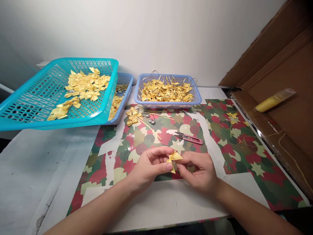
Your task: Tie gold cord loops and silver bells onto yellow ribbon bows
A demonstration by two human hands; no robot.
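Apparently adjusting by feel | pinching yellow satiny ribbon bow in left hand and right hand, both closed on it | held on near side of pink-handled metal snips | next, probably calling for light, steady pressure

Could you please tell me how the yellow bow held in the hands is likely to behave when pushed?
The yellow bow would probably feel light, as it is small and made of thin-looking ribbon. Its folded shape suggests it may flex or crease under pressure. Its pointed, uneven outline makes rolling unlikely.
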